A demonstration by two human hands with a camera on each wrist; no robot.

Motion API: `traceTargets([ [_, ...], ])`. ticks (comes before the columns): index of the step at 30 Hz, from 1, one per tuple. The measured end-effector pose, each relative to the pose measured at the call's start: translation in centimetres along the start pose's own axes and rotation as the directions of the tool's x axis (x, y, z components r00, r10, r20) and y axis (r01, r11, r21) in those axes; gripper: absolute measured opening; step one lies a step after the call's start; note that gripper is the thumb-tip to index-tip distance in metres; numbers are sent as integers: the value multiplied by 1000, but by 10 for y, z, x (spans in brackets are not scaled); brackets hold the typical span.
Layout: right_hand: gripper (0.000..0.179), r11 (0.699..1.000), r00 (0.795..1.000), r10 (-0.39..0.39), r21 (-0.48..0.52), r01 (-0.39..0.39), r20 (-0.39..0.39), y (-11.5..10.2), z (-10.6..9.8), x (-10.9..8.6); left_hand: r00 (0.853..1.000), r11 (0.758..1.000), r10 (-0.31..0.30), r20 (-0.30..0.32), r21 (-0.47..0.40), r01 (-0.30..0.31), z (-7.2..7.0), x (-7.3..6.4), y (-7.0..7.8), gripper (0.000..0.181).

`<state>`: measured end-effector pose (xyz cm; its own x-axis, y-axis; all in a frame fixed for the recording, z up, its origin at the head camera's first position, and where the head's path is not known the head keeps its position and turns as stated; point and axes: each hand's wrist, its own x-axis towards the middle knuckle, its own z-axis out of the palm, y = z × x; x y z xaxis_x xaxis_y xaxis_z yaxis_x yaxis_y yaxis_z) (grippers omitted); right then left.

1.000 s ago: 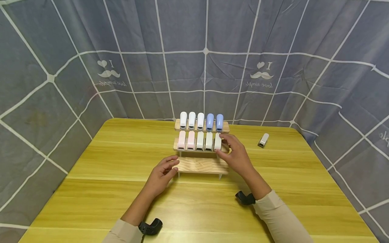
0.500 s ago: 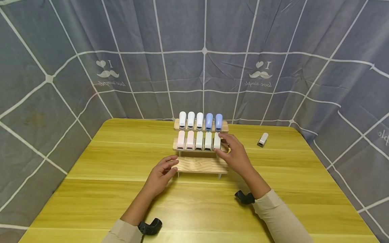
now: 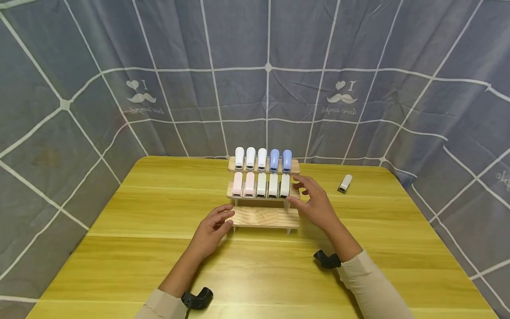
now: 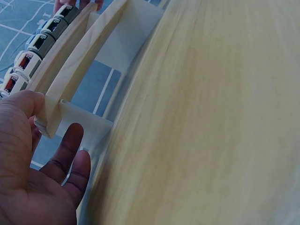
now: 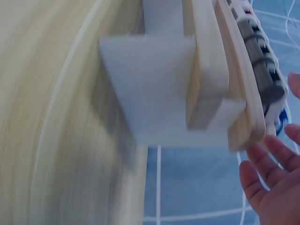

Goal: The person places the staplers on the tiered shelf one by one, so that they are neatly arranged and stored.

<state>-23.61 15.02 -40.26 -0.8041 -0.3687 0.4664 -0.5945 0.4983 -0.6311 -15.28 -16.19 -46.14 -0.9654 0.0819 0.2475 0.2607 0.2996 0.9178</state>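
A three-tier wooden display stand (image 3: 263,218) holds two rows of mini staplers. Its middle tier carries two pink staplers (image 3: 243,184) and three pale grey-white ones, the rightmost stapler (image 3: 284,185) among these. My left hand (image 3: 211,229) holds the left end of the bottom tier, thumb at the front corner and fingers toward the back; the left wrist view shows the thumb (image 4: 29,101) against the wood. Beside the right end of the middle tier is my right hand (image 3: 316,204), fingers spread and holding nothing, fingertips just off the rightmost stapler.
White staplers (image 3: 250,157) and blue staplers (image 3: 280,160) line the top tier. A single white stapler (image 3: 345,183) lies on the wooden table (image 3: 255,274) to the right. Grey checked curtain (image 3: 239,97) surrounds the table's back and sides.
My right hand has let go of the rightmost stapler on the middle tier and drawn back slightly to the right. The left hand stays at the bottom tier's end.
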Motion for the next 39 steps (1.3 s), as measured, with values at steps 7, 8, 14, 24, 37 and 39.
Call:
traceTargets([
  [7, 58, 998, 997, 63, -24, -64, -34, 24, -25, -10, 1000, 1000, 5, 4, 7, -5, 0, 0, -1, 30],
  [8, 58, 996, 996, 78, -32, -79, -37, 30, -29, -11, 1000, 1000, 3, 1, 11, -3, 0, 0, -1, 30],
  [14, 58, 980, 982, 181, -68, -185, -54, 66, -55, -16, 1000, 999, -18, -16, 38, 19, 0, -1, 5, 29],
  [24, 62, 941, 950, 310, -133, -311, -30, 118, -90, -20, 1000, 1000, -5, 0, 25, 5, -4, -8, 41, 27],
  [37, 81, 890, 887, 453, -91, -446, 83, 145, -101, -12, 1000, 1000, -15, -15, 27, 16, 0, 0, 3, 29],
  [39, 83, 887, 882, 461, -74, -456, 97, 149, -100, -11, 1000, 1000, -12, -10, 15, 12, 0, 0, 0, 30],
])
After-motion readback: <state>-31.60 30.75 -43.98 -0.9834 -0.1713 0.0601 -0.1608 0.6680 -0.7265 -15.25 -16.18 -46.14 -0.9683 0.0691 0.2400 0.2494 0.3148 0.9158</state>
